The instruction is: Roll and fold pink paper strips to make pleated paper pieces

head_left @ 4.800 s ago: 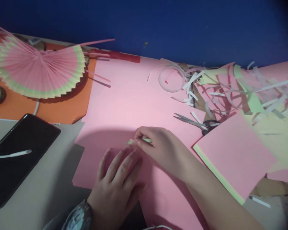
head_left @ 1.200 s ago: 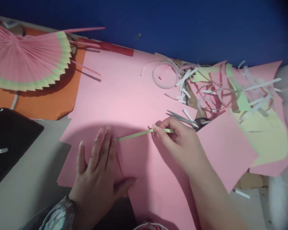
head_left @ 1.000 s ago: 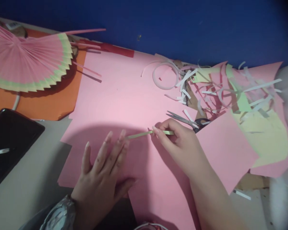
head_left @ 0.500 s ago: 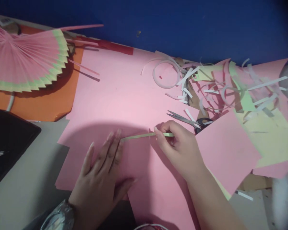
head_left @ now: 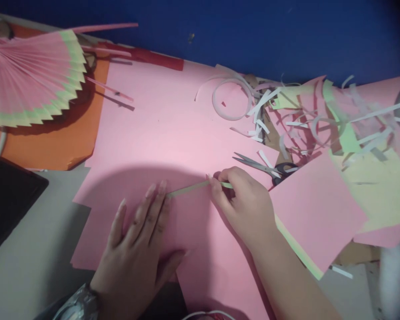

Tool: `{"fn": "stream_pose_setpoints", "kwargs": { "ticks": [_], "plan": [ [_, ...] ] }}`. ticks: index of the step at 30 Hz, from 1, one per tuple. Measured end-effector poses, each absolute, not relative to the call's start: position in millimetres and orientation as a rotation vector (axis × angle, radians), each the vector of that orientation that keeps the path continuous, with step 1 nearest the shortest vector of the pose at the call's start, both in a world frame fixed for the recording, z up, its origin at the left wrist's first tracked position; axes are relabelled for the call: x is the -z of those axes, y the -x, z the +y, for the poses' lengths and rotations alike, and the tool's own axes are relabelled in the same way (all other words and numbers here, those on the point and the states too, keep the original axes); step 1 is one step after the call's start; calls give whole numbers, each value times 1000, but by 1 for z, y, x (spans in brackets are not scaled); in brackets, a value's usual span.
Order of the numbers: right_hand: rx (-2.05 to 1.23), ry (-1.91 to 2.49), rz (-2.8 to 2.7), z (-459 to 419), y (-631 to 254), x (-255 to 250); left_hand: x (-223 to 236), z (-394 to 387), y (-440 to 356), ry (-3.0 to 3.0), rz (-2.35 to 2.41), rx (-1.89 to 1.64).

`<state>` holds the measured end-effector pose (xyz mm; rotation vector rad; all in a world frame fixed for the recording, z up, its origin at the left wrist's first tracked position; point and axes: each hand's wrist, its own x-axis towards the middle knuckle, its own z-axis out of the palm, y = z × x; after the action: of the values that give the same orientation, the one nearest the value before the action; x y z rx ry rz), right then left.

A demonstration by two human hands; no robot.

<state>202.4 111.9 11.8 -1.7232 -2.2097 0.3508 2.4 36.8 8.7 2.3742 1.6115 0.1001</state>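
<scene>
A narrow light-green paper strip (head_left: 189,189) runs across large pink paper sheets (head_left: 160,129). My left hand (head_left: 136,238) lies flat on the pink paper, fingers stretched out, and its fingertips meet the strip's left end. Thumb and fingers of my right hand (head_left: 243,204) pinch the strip near its right end, and a short piece of it shows inside the grip. Scissors (head_left: 256,164) with black handles lie open just beyond my right hand, partly on the pink paper.
At the upper left, a pleated pink and green paper fan (head_left: 36,75) rests over orange paper (head_left: 46,146). A dark flat object (head_left: 13,195) lies below it. Paper scraps (head_left: 306,120) are heaped at the right, near a pink square sheet (head_left: 320,209). A blue surface (head_left: 220,31) borders the back.
My right hand has shifted slightly left along the strip, its pinch now nearer my left hand. My left hand stays flat on the paper. The whole view has shifted a little.
</scene>
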Motion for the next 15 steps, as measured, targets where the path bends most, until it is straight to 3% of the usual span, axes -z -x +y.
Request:
{"fn": "stream_pose_setpoints", "kwargs": {
  "ticks": [15],
  "plan": [
    [-297, 1711, -2236, 113, -203, -11, -9, 38, -4, -2339, 1614, -147]
  ]
}}
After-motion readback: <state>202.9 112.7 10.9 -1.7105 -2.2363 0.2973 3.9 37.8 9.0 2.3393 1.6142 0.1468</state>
